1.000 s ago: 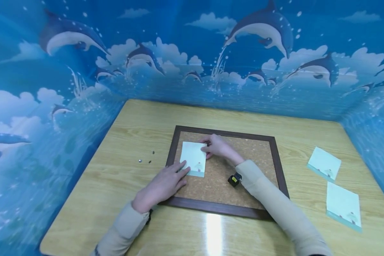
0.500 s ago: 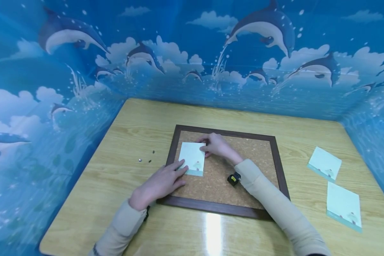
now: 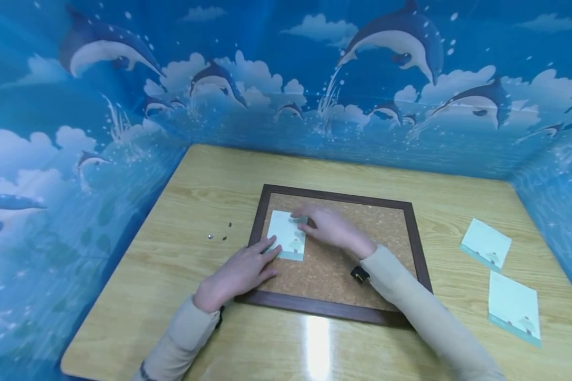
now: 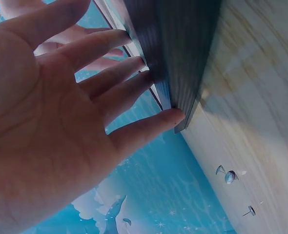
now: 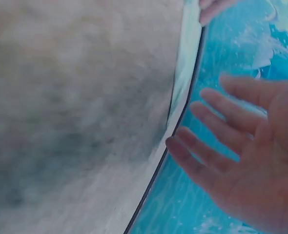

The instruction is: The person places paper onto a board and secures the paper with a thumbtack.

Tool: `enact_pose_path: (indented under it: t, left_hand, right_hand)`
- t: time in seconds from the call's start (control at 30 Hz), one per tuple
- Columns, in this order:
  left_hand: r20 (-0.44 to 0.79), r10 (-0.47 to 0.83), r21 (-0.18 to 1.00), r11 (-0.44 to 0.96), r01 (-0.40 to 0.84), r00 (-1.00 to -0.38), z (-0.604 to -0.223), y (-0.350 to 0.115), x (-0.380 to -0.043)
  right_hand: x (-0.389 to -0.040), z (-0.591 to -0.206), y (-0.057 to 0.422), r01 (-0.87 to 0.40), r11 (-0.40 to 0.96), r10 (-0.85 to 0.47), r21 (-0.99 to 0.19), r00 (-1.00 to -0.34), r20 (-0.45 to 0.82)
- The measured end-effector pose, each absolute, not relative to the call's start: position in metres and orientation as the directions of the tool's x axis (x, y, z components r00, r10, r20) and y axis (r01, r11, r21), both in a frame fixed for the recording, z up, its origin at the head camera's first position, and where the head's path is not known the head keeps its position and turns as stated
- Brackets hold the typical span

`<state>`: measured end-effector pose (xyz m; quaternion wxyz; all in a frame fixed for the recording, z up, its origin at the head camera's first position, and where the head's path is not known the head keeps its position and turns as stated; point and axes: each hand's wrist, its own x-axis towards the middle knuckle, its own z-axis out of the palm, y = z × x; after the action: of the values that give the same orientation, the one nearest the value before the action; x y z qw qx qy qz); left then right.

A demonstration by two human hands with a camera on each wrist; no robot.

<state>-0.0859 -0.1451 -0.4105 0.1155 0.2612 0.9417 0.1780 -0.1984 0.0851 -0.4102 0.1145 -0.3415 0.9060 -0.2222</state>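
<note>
A pale green note sheet (image 3: 281, 225) lies on the left part of a cork board (image 3: 329, 286) with a dark wooden frame (image 3: 314, 308). My left hand (image 3: 238, 271) spreads its fingers over the sheet's lower left corner, with its fingertips on the paper. At the upper right corner is my right hand (image 3: 331, 226), its fingers extended over the paper. In the right wrist view, the right hand's fingers (image 5: 222, 122) are apart and hold nothing visible. Any tack under either hand is hidden.
Several small metal thumbtacks (image 4: 230, 176) lie on the wooden table (image 3: 190, 196) left of the board. Two more pale green sheets, an upper one (image 3: 486, 241) and a lower one (image 3: 514, 304), lie at the right. A dolphin-printed backdrop (image 3: 286, 106) surrounds the table.
My right hand has loosened from its bent-finger hold at the sheet's right edge, and its fingers now extend over the corner. The left hand stays almost still.
</note>
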Motion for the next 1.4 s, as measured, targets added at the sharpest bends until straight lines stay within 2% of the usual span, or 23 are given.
enact_pose_path:
  t: [0.1,0.17,0.27,0.37,0.53,0.63,0.8,1.0,1.4]
  left_hand:
    - [-0.129,0.529,0.391,0.804,0.448,-0.838,-0.41,-0.146,-0.087]
    - [-0.133,0.528,0.39,0.806,0.445,-0.839,-0.41,-0.146,-0.087]
    - [-0.131,0.523,0.403,0.804,0.437,-0.842,-0.409,-0.147,-0.089]
    - [-0.089,0.485,0.435,0.805,0.404,-0.87,-0.406,-0.153,-0.093]
    - [0.064,0.32,0.433,0.844,0.315,-0.945,-0.395,-0.183,-0.108]
    - [0.099,0.23,0.436,0.864,0.25,-0.968,-0.39,-0.207,-0.116]
    - [0.043,0.156,0.439,0.884,0.16,-0.987,-0.391,-0.239,-0.126]
    - [-0.064,0.17,0.433,0.892,0.126,-0.983,-0.402,-0.253,-0.129]
    - [-0.073,0.173,0.433,0.893,0.125,-0.982,-0.413,-0.259,-0.138]
  right_hand:
    - [-0.189,-0.412,0.085,-0.653,0.622,-0.745,-0.433,-0.663,-0.069]
    - [-0.185,-0.415,0.084,-0.682,0.613,-0.765,-0.399,-0.638,-0.083]
    - [-0.182,-0.417,0.084,-0.693,0.628,-0.763,-0.355,-0.637,-0.107]
    - [-0.18,-0.417,0.084,-0.699,0.631,-0.765,-0.337,-0.632,-0.12]
    - [-0.179,-0.417,0.086,-0.69,0.632,-0.766,-0.353,-0.623,-0.154]
    - [-0.179,-0.417,0.086,-0.68,0.636,-0.765,-0.365,-0.618,-0.18]
    - [-0.18,-0.416,0.088,-0.672,0.64,-0.762,-0.372,-0.615,-0.201]
    - [-0.18,-0.414,0.088,-0.66,0.648,-0.756,-0.379,-0.617,-0.217]
    - [-0.18,-0.415,0.089,-0.646,0.653,-0.75,-0.396,-0.624,-0.218]
